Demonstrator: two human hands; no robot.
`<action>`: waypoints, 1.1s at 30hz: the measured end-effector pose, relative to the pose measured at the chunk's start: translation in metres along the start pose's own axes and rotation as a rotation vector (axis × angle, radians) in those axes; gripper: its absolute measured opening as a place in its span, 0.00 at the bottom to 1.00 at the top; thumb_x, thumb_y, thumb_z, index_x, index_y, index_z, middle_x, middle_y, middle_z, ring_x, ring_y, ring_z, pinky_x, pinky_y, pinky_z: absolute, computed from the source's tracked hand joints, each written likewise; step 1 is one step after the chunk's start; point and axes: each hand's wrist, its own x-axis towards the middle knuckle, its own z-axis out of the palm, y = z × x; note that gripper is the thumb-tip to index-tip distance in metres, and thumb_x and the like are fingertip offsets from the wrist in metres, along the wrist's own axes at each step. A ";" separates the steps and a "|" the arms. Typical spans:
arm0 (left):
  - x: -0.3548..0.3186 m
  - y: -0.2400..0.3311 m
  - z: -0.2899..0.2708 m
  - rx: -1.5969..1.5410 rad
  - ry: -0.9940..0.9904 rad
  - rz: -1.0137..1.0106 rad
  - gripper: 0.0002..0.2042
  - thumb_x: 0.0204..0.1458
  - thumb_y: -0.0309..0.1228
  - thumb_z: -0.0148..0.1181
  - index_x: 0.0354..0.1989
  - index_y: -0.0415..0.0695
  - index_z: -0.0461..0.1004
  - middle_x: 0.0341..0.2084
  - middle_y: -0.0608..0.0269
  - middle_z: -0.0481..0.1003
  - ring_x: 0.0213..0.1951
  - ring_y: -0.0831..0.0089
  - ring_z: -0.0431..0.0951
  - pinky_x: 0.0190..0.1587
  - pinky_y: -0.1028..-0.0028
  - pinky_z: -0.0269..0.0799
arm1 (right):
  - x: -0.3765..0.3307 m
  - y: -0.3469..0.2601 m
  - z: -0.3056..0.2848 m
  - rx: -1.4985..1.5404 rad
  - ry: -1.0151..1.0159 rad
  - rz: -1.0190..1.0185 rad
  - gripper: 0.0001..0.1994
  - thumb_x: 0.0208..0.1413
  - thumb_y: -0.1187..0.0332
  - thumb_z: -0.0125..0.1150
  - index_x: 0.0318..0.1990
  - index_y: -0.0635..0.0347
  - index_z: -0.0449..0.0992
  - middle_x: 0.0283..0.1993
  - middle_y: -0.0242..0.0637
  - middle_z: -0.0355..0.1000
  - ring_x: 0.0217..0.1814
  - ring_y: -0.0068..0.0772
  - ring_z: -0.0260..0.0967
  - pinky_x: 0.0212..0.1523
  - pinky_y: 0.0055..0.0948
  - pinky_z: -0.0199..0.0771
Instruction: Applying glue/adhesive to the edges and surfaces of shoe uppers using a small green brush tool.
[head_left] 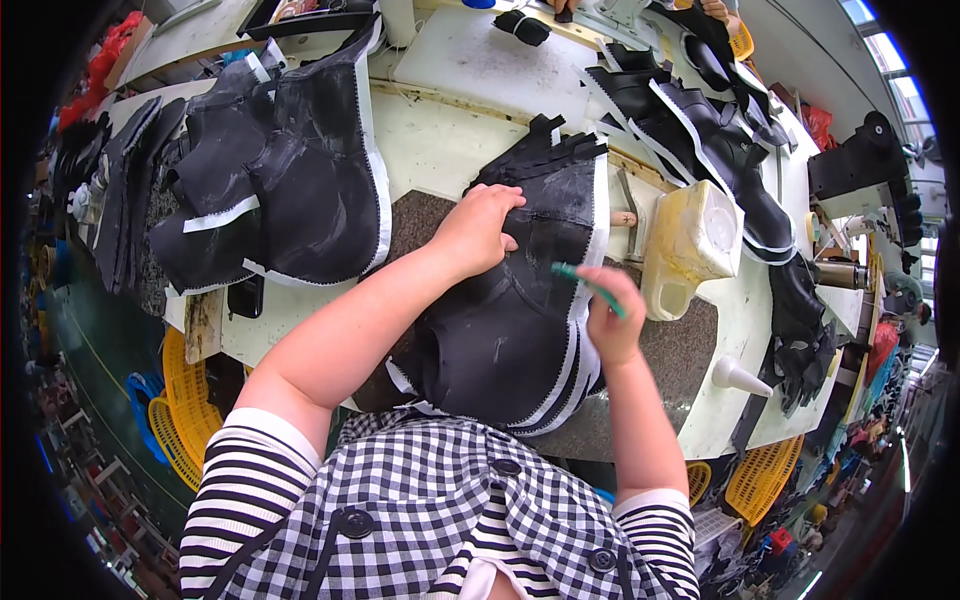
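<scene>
My left hand point(478, 230) presses flat on a stack of black shoe-upper pieces point(510, 320) with white zigzag edges, lying on a grey stone slab point(690, 350). My right hand point(612, 315) holds a green-handled brush point(588, 284) at the right white edge of the stack. A yellowish plastic glue jug point(690, 245) stands just right of that hand, with its top cut open.
Another pile of black pieces point(280, 170) lies at the left, more of them point(700, 120) at the back right. A wooden-handled hammer point(625, 215) rests behind the stack. A white cone nozzle point(738, 377) lies on the bench. Yellow baskets point(185, 410) sit below.
</scene>
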 end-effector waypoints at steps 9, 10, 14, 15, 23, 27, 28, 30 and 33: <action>0.006 0.004 0.000 0.096 0.006 0.072 0.28 0.37 0.23 0.69 0.52 0.38 0.72 0.56 0.53 0.70 0.58 0.53 0.67 0.63 0.63 0.62 | 0.016 -0.030 -0.005 0.108 0.080 0.451 0.09 0.55 0.79 0.61 0.42 0.57 0.76 0.39 0.37 0.77 0.37 0.32 0.75 0.40 0.27 0.73; 0.000 0.000 -0.002 0.138 0.022 0.079 0.30 0.40 0.24 0.68 0.56 0.40 0.69 0.59 0.52 0.67 0.60 0.52 0.64 0.64 0.62 0.59 | 0.016 -0.038 -0.017 0.082 0.076 0.486 0.08 0.55 0.78 0.61 0.42 0.59 0.76 0.39 0.37 0.77 0.37 0.33 0.75 0.41 0.27 0.73; -0.033 0.009 -0.004 0.166 0.096 0.028 0.35 0.49 0.31 0.63 0.67 0.45 0.56 0.67 0.48 0.55 0.67 0.49 0.54 0.68 0.58 0.51 | -0.011 -0.016 -0.070 -0.206 0.455 0.337 0.07 0.55 0.74 0.63 0.41 0.59 0.76 0.36 0.38 0.77 0.38 0.38 0.75 0.42 0.29 0.73; -0.040 0.010 -0.005 0.131 0.052 0.002 0.37 0.54 0.34 0.60 0.71 0.49 0.49 0.69 0.45 0.49 0.69 0.47 0.49 0.69 0.57 0.48 | -0.016 -0.017 -0.078 -0.342 0.185 0.478 0.07 0.56 0.74 0.61 0.42 0.60 0.76 0.38 0.38 0.77 0.39 0.33 0.75 0.42 0.28 0.73; -0.158 0.065 -0.031 0.006 -0.221 -0.168 0.34 0.54 0.36 0.61 0.70 0.53 0.53 0.68 0.44 0.49 0.67 0.46 0.53 0.67 0.56 0.51 | -0.047 0.028 -0.109 -0.420 0.384 0.577 0.07 0.58 0.69 0.61 0.43 0.58 0.76 0.33 0.39 0.76 0.32 0.30 0.75 0.35 0.29 0.73; -0.183 0.074 -0.030 0.019 -0.243 -0.198 0.31 0.54 0.34 0.61 0.67 0.52 0.60 0.66 0.46 0.51 0.66 0.48 0.53 0.67 0.57 0.52 | -0.046 0.024 -0.116 -0.050 0.708 0.712 0.12 0.59 0.70 0.58 0.49 0.62 0.69 0.36 0.40 0.75 0.29 0.28 0.73 0.28 0.22 0.74; -0.187 0.075 -0.028 0.024 -0.243 -0.216 0.31 0.54 0.34 0.61 0.67 0.52 0.60 0.66 0.46 0.51 0.66 0.48 0.53 0.67 0.57 0.52 | -0.060 0.048 -0.127 -0.158 0.776 0.688 0.13 0.58 0.72 0.57 0.50 0.62 0.67 0.37 0.40 0.74 0.28 0.29 0.73 0.23 0.23 0.76; -0.182 0.070 -0.019 0.012 -0.234 -0.191 0.29 0.53 0.34 0.62 0.65 0.52 0.62 0.66 0.48 0.52 0.67 0.49 0.51 0.68 0.57 0.51 | -0.063 0.038 -0.143 0.337 0.624 1.127 0.12 0.57 0.75 0.55 0.48 0.63 0.68 0.37 0.40 0.74 0.29 0.28 0.74 0.23 0.23 0.77; -0.181 0.058 -0.004 0.021 -0.198 -0.167 0.29 0.51 0.30 0.63 0.63 0.51 0.64 0.66 0.52 0.53 0.67 0.50 0.50 0.68 0.58 0.52 | -0.044 -0.021 -0.100 0.525 0.362 1.022 0.14 0.57 0.72 0.58 0.50 0.63 0.70 0.41 0.40 0.75 0.37 0.30 0.76 0.32 0.24 0.80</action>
